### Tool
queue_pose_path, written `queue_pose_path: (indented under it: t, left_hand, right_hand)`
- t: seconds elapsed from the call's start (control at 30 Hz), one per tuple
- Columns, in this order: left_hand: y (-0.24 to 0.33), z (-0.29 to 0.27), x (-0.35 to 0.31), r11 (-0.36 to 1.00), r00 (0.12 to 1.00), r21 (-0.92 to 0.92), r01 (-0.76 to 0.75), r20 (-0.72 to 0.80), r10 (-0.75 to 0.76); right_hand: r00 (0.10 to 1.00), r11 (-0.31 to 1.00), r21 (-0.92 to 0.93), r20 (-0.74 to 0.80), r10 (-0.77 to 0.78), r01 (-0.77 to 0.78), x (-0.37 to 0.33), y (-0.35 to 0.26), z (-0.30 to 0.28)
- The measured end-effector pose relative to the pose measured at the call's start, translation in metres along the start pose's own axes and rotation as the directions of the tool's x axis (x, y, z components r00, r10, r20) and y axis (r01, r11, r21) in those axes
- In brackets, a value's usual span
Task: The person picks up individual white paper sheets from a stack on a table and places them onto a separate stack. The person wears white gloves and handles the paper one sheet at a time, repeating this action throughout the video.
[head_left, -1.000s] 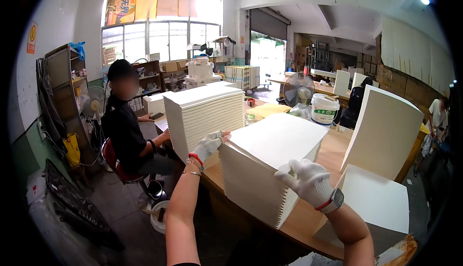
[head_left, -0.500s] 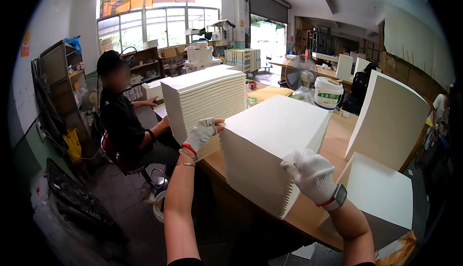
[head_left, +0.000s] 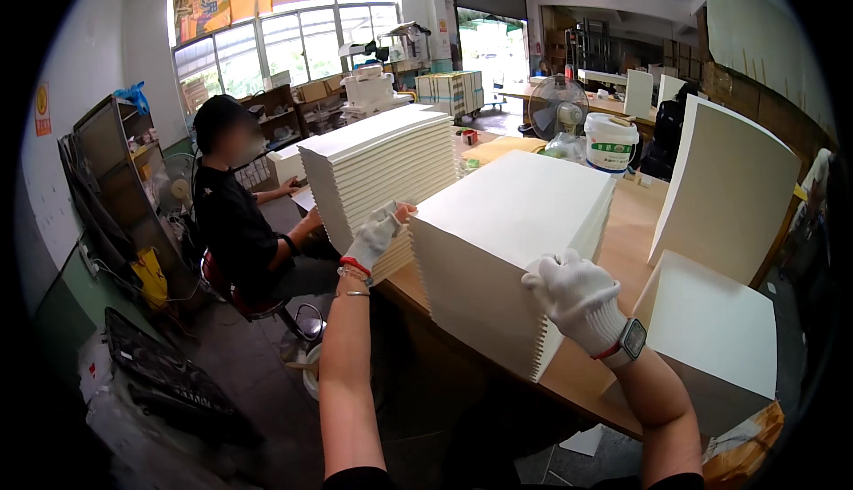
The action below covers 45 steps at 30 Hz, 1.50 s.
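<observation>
A tall stack of white paper blocks (head_left: 515,197) with a serrated, layered edge stands in front of me on the brown table. At its upper left corner is my left hand (head_left: 379,232), in a white glove with bare fingertips, its fingers bent and pressed against the edge. My right hand (head_left: 576,293), also gloved in white, has its fingers curled on the near right corner of that same stack. Between them the two hands hold the stack. Just left of it, a second layered white stack (head_left: 391,166) stands close to my left hand.
To the right are a low white stack (head_left: 720,339) and tall upright white sheets (head_left: 724,188). A white bucket (head_left: 609,143) and a fan (head_left: 558,108) stand behind. At the left, a co-worker in black (head_left: 235,223) sits at the table (head_left: 586,383). A black crate (head_left: 164,370) is at lower left.
My view has shifted slightly, so the scene sits a little differently in the picture. Both hands keep their places on the stack. The co-worker's head has turned a little.
</observation>
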<state>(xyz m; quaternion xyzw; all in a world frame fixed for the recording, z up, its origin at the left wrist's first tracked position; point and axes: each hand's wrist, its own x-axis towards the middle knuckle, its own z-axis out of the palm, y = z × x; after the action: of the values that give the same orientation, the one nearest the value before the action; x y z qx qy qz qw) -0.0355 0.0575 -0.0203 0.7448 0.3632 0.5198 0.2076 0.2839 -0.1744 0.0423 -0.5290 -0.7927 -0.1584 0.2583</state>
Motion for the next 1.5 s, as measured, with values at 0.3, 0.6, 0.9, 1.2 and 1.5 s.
queue_pose_path:
  t: [0.3,0.6,0.9,1.2,1.5]
  left_hand:
    - [0.034,0.031,-0.008,0.950,0.943,-0.085,0.300,-0.124,-0.309]
    - [0.045,0.035,-0.022,0.972,0.792,0.237,-0.012,-0.591,0.154]
    - [0.256,0.196,-0.073,0.604,0.601,-0.249,-0.757,0.098,0.793]
    - [0.401,0.420,-0.117,0.615,0.041,-0.453,-0.645,0.784,0.620]
    - [0.401,0.468,-0.129,0.573,0.061,-0.642,-0.509,0.638,0.768]
  right_hand:
    - [0.987,0.999,0.010,0.155,0.038,-0.040,0.001,0.003,0.005]
    - [0.973,0.844,0.527,-0.123,0.195,-0.102,-0.115,0.056,-0.054]
    - [0.639,0.687,-0.200,-0.607,0.473,-0.698,-0.365,0.147,-0.128]
    - [0.844,0.587,-0.609,-0.426,0.325,-0.533,-0.394,0.166,-0.165]
    - [0.709,0.787,-0.115,-0.527,0.469,-0.606,-0.352,0.188,-0.180]
